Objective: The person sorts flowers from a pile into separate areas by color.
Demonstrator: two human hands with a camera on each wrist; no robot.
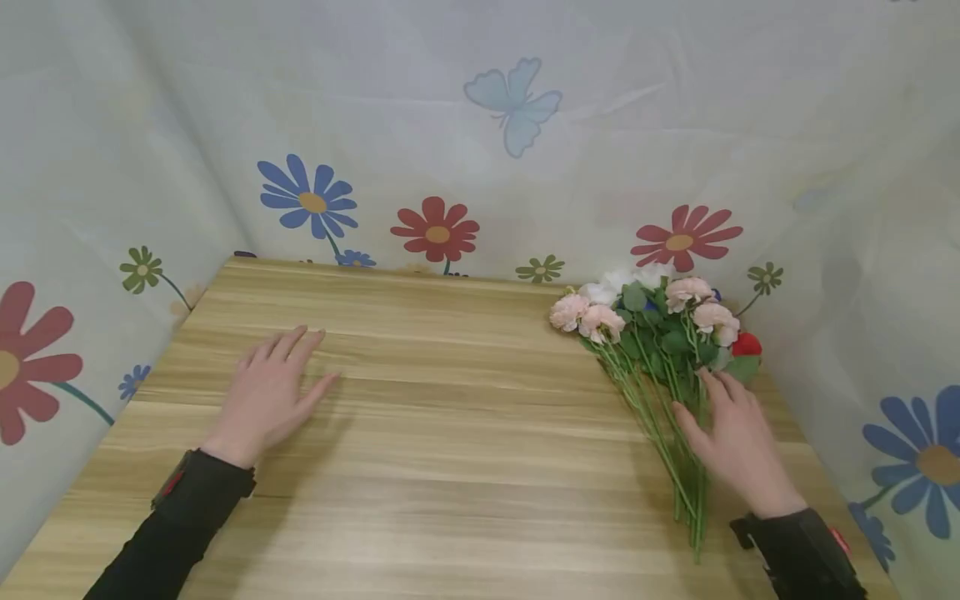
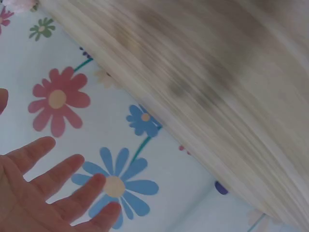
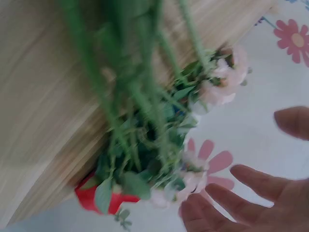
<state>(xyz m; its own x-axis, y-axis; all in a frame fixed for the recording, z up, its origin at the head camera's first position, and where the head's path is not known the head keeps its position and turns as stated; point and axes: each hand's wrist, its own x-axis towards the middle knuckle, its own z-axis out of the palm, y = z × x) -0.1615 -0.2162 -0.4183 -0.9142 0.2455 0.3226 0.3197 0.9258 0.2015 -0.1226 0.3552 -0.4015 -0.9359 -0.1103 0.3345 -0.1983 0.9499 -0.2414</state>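
A bunch of artificial flowers lies on the right side of the wooden table, with pale pink blooms (image 1: 690, 292), white blooms (image 1: 600, 292) and a red bloom (image 1: 747, 345) among green leaves. Their long green stems (image 1: 660, 442) point toward the near edge. My right hand (image 1: 738, 433), fingers spread and relaxed, hovers over the right side of the stems; the right wrist view shows its fingers (image 3: 256, 186) apart with nothing between them. Over the left part of the table is my left hand (image 1: 270, 392), its fingers (image 2: 67, 176) extended and holding nothing.
The wooden table (image 1: 450, 433) spans the space before me. A white cloth (image 1: 375, 92) printed with flowers and a butterfly hangs behind it and along both sides. Dark sleeves and wrist bands cover both forearms.
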